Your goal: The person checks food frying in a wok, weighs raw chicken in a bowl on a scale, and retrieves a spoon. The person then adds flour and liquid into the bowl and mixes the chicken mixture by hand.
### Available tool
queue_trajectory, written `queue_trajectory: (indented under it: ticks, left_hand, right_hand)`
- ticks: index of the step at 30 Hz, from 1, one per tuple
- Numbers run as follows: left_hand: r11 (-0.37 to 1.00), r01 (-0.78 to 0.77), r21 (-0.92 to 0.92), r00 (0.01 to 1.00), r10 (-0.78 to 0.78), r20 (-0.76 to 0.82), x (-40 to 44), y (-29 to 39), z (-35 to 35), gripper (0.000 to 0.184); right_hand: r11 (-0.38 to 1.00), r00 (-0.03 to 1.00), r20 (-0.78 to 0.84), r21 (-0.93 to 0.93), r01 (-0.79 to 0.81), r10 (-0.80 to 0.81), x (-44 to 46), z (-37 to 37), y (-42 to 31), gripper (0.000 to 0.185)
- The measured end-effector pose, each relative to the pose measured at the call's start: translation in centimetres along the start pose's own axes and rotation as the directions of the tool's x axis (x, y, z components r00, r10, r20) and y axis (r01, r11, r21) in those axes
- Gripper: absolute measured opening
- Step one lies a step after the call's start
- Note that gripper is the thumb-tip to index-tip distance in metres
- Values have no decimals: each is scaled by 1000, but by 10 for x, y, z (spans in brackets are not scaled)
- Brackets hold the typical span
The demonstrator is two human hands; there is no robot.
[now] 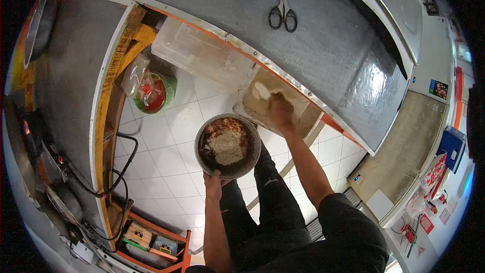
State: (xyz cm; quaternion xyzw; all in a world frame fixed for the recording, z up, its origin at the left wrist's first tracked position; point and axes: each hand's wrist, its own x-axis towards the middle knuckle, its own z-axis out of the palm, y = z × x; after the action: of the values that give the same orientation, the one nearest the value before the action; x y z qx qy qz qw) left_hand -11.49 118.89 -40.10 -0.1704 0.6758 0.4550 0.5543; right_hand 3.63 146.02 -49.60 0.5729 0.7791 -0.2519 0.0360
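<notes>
White floor tiles point(177, 126) spread below a grey worktop point(323, 45). The left hand point(213, 186) grips the near rim of a round metal bowl point(202, 156), thumb on top; pale powder point(227, 146) heaps over reddish-brown chunks point(227, 124) inside. The right hand point(281, 114) reaches into an open bin point(309, 119), its finger spread unclear.

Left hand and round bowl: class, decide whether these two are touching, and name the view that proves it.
Touching. The head view shows the left hand at the near edge of the round bowl, its thumb against the rim.
</notes>
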Motion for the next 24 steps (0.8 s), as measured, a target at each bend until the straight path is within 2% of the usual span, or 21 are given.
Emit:
queue_trajectory:
  ticks: [2,4,6,8,9,10,12,13,15,16,18,19,21,22,24]
  left_hand:
    - [999,18,-42,1000,-18,-1,1,2,-5,56]
    - [996,35,-87,999,-35,4,3,2,-6,56]
    - [999,-2,-35,1000,2,1,8,1,-5,56]
    - [1000,-11,-23,1000,11,3,18,-1,-4,56]
    - [1000,-26,-13,1000,26,13,23,-1,-3,56]
    - [1000,-22,-16,1000,23,12,27,-1,-2,56]
    - [996,-80,37,994,77,74,33,-4,-1,54]
    - [997,-75,36,995,72,75,37,-7,-2,54]
    - [999,16,-52,988,-8,153,45,-8,-3,53]
    - [999,15,-51,988,-7,152,45,-8,-1,53]
    - [998,39,-50,996,-35,84,43,-8,4,51]
    - [998,38,-49,996,-34,85,43,-8,4,51]
    - [1000,-2,-7,991,3,131,42,-8,3,51]
    - [1000,-2,-6,991,2,130,41,-8,3,51]
    - [999,-25,-31,992,29,123,38,-9,0,51]
  right_hand:
    - [998,978,-208,-57,3,-15,22,10,26,23]
    - [992,974,-216,-118,43,-68,40,19,44,21]
    - [981,968,-220,-176,78,-117,48,26,48,19]
    - [996,996,1,2,91,-91,44,30,44,17]
    - [996,991,117,-64,65,-57,42,29,43,16]
    - [996,991,121,-67,66,-58,39,35,48,16]
    - [960,969,78,172,219,-235,27,41,53,15]
    - [961,969,82,169,217,-233,27,42,53,15]
    - [991,968,217,76,108,-122,31,41,48,12]
    - [991,968,218,78,108,-122,31,38,46,12]
    - [979,935,324,182,88,-144,31,31,44,12]
    - [979,936,323,182,87,-143,35,39,53,12]
    - [959,852,454,223,175,-261,44,47,63,16]
    - [959,852,454,223,175,-261,42,47,64,16]
    - [877,906,341,476,65,-252,36,49,68,21]
